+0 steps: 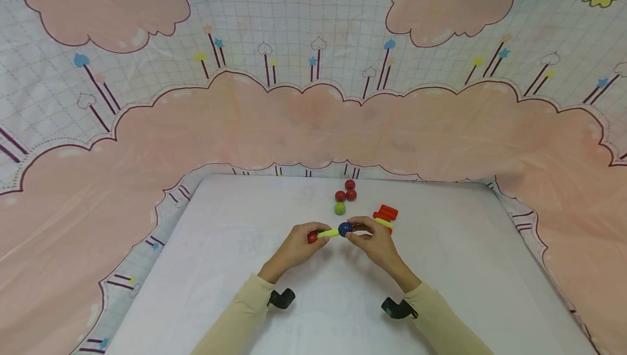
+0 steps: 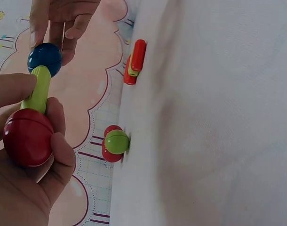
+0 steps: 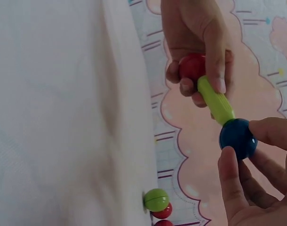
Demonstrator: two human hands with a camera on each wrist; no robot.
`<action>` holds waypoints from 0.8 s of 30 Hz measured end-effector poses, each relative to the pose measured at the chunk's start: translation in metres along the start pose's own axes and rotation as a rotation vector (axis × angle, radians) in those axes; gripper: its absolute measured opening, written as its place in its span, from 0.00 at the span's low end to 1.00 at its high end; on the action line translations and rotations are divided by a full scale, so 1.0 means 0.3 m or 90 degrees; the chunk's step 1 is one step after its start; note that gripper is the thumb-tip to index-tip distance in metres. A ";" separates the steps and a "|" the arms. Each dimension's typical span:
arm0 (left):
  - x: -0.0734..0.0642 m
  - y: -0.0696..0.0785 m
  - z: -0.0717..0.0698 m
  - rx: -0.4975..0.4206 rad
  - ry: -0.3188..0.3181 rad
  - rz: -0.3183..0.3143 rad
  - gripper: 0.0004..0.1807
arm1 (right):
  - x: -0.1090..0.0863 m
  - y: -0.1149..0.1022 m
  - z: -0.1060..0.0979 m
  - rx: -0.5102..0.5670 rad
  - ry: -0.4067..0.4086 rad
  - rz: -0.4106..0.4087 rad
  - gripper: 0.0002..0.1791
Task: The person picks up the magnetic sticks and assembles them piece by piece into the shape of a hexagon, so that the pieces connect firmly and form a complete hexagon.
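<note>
A yellow-green rod [image 3: 216,101] joins a red ball [image 2: 28,137] at one end and a blue ball [image 3: 238,138] at the other; the piece is held above the table. My left hand [image 1: 297,243] grips the red ball and the near part of the rod, its fingers curled round them. On the other side my right hand [image 1: 376,242] pinches the blue ball between thumb and fingers. In the left wrist view the blue ball touches the rod's far end.
Behind the hands on the white table [image 1: 220,208] lie several red balls [image 1: 350,184] and a green ball [image 1: 340,208]. Red rods [image 1: 389,212] and a yellow-green rod [image 1: 384,223] lie beyond the right hand, partly hidden by it. A patterned cloth [image 1: 343,126] hangs behind.
</note>
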State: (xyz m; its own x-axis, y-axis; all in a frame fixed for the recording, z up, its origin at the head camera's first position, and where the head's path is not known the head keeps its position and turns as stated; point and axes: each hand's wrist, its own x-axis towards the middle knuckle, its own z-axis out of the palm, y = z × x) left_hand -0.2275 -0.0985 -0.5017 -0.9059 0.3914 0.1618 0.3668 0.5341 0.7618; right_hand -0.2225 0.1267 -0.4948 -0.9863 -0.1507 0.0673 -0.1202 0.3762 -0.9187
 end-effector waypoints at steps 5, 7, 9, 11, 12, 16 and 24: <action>0.009 -0.003 0.004 0.001 -0.046 -0.006 0.18 | -0.008 0.004 0.008 0.027 -0.003 -0.008 0.17; 0.013 -0.004 0.009 -0.001 -0.062 -0.012 0.20 | -0.011 0.003 0.017 0.032 -0.005 -0.012 0.16; 0.016 -0.006 0.013 -0.008 -0.072 -0.013 0.22 | -0.016 0.001 0.027 0.031 -0.005 -0.013 0.15; 0.018 -0.008 0.019 -0.011 -0.076 -0.009 0.23 | -0.019 0.001 0.036 0.027 -0.003 -0.015 0.14; 0.019 -0.008 0.020 -0.012 -0.076 -0.007 0.23 | -0.020 0.003 0.041 0.025 -0.002 -0.018 0.14; 0.018 -0.014 0.028 -0.006 -0.079 -0.010 0.22 | -0.024 0.009 0.049 0.012 -0.004 -0.021 0.13; 0.009 -0.019 0.023 0.002 -0.078 -0.047 0.21 | -0.023 0.021 0.016 -0.033 -0.009 -0.029 0.15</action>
State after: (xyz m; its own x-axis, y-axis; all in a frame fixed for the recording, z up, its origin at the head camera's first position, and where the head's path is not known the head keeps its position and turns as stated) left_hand -0.2305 -0.0954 -0.5100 -0.8978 0.4395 0.0278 0.3011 0.5666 0.7670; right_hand -0.2160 0.1257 -0.5030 -0.9780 -0.1813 0.1029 -0.1711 0.4156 -0.8933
